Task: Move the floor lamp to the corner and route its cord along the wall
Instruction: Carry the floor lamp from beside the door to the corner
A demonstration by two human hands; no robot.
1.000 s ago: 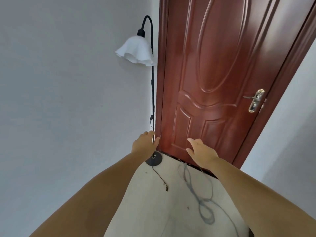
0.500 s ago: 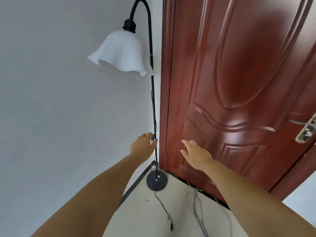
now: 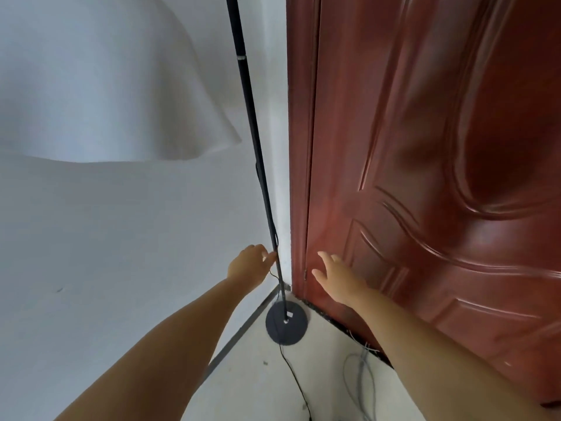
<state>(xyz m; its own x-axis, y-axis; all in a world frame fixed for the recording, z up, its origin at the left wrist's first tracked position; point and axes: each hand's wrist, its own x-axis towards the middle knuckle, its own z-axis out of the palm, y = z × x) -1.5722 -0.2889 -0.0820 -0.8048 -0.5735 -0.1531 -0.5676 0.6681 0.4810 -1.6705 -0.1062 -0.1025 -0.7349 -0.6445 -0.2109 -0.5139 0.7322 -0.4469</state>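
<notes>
The floor lamp stands in the corner between the white wall and the door frame. Its thin black pole [image 3: 254, 138] runs down to a round black base [image 3: 293, 332] on the pale floor. The white shade [image 3: 106, 86] fills the upper left, close to the camera. A thin black cord [image 3: 293, 375] trails from the base toward the bottom edge. My left hand [image 3: 250, 265] is low on the pole, with its fingertips closed around it. My right hand [image 3: 334, 278] hovers in front of the door with fingers spread, holding nothing.
A red-brown panelled door [image 3: 425, 177] fills the right side and is closed. A loose bundle of grey cables [image 3: 361, 378] lies on the floor by the door's bottom edge. A dark baseboard strip [image 3: 239, 332] runs along the left wall.
The view has moved much closer to the corner, so the shade now looms large. Both hands stay in about the same place relative to the pole and door.
</notes>
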